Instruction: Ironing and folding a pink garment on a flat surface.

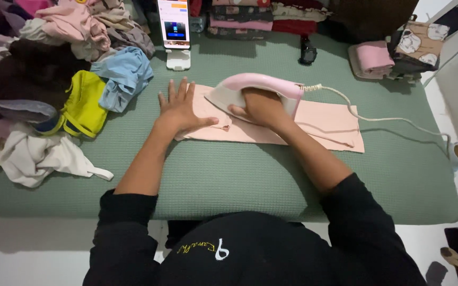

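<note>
You work at a green padded mat [229, 175] laid on a pale floor, with unsorted clothes [54, 69] heaped beyond your left hand [181, 108]. That hand lies flat, fingers spread, on the pink cloth's [324, 124] left end. Your right hand [261, 106] is wrapped around the pink iron's [250, 87] handle; the iron lies crosswise, nose toward your left hand, its cord [377, 117] trailing rightward, apparently off the mat.

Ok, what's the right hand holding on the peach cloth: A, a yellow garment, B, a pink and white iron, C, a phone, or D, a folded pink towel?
B: the right hand grips the handle of the pink and white iron resting on the peach cloth.
</note>
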